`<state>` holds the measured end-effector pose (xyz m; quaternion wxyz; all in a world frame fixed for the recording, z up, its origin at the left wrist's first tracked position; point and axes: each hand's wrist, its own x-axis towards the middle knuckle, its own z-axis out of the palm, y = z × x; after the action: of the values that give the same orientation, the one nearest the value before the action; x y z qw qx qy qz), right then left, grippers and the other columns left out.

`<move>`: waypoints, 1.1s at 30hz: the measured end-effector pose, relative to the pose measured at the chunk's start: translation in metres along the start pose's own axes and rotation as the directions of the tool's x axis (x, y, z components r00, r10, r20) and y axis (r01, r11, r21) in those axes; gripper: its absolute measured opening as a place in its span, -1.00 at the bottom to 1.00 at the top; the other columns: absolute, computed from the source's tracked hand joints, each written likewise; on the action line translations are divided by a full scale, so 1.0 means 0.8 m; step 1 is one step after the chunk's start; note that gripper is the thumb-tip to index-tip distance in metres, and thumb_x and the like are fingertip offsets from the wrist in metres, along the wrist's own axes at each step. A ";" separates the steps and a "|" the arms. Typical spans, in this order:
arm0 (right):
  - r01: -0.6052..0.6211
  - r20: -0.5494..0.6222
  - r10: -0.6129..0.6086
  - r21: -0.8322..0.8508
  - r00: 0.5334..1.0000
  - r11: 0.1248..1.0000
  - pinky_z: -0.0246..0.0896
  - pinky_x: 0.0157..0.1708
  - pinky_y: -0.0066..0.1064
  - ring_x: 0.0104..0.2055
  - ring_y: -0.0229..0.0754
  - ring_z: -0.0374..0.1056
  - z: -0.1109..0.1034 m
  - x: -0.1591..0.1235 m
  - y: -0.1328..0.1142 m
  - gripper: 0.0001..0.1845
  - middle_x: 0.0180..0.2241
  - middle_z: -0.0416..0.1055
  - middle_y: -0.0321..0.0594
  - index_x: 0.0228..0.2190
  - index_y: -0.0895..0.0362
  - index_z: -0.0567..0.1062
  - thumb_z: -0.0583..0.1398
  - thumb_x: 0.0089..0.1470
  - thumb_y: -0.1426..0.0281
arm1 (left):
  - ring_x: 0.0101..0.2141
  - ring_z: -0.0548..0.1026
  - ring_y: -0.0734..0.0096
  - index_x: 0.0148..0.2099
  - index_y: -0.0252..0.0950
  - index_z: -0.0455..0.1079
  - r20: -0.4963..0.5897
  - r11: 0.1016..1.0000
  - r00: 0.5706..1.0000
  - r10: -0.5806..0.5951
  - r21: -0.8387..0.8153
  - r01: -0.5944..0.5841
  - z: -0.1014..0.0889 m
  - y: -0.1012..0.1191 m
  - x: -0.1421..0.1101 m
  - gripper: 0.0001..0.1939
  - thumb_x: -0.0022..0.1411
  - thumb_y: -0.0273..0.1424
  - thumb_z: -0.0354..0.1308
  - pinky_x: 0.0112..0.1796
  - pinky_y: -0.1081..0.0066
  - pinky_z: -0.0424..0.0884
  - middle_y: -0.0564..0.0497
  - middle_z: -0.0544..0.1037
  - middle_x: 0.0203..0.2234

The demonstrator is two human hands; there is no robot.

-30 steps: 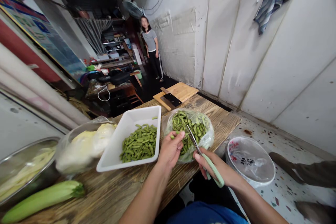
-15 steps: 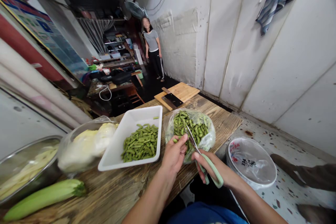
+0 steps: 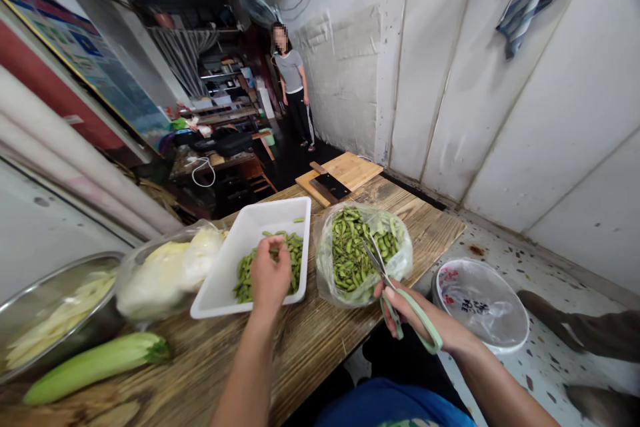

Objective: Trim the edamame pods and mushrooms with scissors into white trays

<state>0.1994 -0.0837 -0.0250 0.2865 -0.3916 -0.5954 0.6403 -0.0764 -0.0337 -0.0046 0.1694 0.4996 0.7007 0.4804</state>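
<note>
My left hand (image 3: 270,273) is over the white plastic tray (image 3: 220,280), above a heap of green edamame pods (image 3: 296,250). Its fingers are curled together, and whatever is between them is hidden. In my right hand (image 3: 405,303) is a pair of scissors (image 3: 434,341) with pale green handles. Their blades stand slightly apart, tips pointing over the clear plastic bag (image 3: 327,280) to the right of the tray. More edamame pods (image 3: 350,240) fill that open bag.
A cleaver (image 3: 333,185) lies on a wooden board (image 3: 357,173) at the table's far end. On the left are a bagged cabbage (image 3: 155,280), a green zucchini (image 3: 95,367) and a steel bowl (image 3: 103,317). A lidded bucket (image 3: 480,307) stands right. Beyond the table stands a person (image 3: 293,77).
My left hand has moved left from the scissor tips to above the tray. My right hand, still holding the scissors, has shifted slightly right, and the blades have spread a little.
</note>
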 end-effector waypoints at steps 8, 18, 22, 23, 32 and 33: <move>-0.023 -0.044 0.029 0.133 0.999 0.991 0.19 -0.52 -0.42 -0.56 -0.26 0.27 0.003 0.002 0.003 -0.35 -0.57 0.28 -0.37 -0.26 0.12 0.31 0.04 0.14 -0.25 | -0.03 0.50 0.02 -0.18 -0.16 0.60 0.450 0.812 0.868 0.211 0.413 -0.412 0.048 0.033 0.000 -0.76 0.34 -0.32 0.08 0.04 0.03 0.20 -0.11 0.66 -0.13; -0.098 -0.103 0.086 -0.120 0.991 0.988 0.18 -0.55 -0.45 -0.61 -0.29 0.24 0.001 0.003 0.004 -0.39 -0.61 0.27 -0.40 -0.39 0.09 0.27 0.03 0.15 -0.23 | -0.14 0.57 0.10 -0.22 -0.29 0.60 0.499 0.872 0.855 0.139 0.347 -0.345 0.100 0.046 0.001 -0.81 0.23 -0.47 0.15 -0.07 0.21 0.29 -0.12 0.67 -0.27; -0.112 -0.131 0.077 -0.289 0.988 0.951 0.14 -0.58 -0.46 -0.62 -0.27 0.25 0.001 0.005 0.004 -0.47 -0.63 0.26 -0.38 -0.41 0.08 0.26 0.01 0.22 -0.13 | -0.16 0.59 0.20 -0.21 -0.29 0.62 0.551 0.978 0.822 0.145 0.047 -0.204 0.083 0.045 -0.012 -0.81 0.20 -0.40 0.18 -0.07 0.30 0.37 -0.07 0.69 -0.21; -0.110 -0.131 0.070 -0.326 0.989 0.939 0.12 -0.58 -0.46 -0.62 -0.27 0.25 0.002 0.006 0.001 -0.49 -0.63 0.25 -0.38 -0.41 0.08 0.26 0.01 0.24 -0.11 | -0.18 0.59 0.21 -0.22 -0.28 0.63 0.576 0.985 0.804 0.147 -0.010 -0.173 0.079 0.047 -0.016 -0.80 0.20 -0.38 0.18 -0.09 0.32 0.39 -0.06 0.69 -0.22; -0.012 -0.145 -0.071 -0.510 0.987 0.860 0.03 -0.50 -0.46 -0.53 -0.29 0.14 0.009 0.004 -0.016 -0.54 -0.59 0.20 -0.38 -0.48 0.09 0.25 0.06 0.26 0.00 | -0.37 0.54 0.26 -0.41 -0.27 0.60 0.660 0.983 0.734 0.160 -0.175 -0.057 0.056 0.060 -0.037 -0.75 0.15 -0.24 0.18 -0.25 0.36 0.36 0.00 0.65 -0.47; -0.019 -0.152 -0.069 -0.514 0.986 0.858 0.01 -0.52 -0.47 -0.54 -0.30 0.13 0.009 0.004 -0.014 -0.52 -0.60 0.18 -0.38 -0.50 0.08 0.23 0.06 0.25 -0.02 | -0.37 0.53 0.26 -0.41 -0.27 0.60 0.663 0.983 0.734 0.147 -0.180 -0.035 0.055 0.059 -0.037 -0.75 0.14 -0.24 0.19 -0.25 0.36 0.36 -0.01 0.64 -0.47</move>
<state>0.1906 -0.0835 -0.0147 0.2284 -0.4977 -0.7236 0.4202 -0.0062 -0.0349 0.0066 0.4259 0.6584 0.5269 0.3279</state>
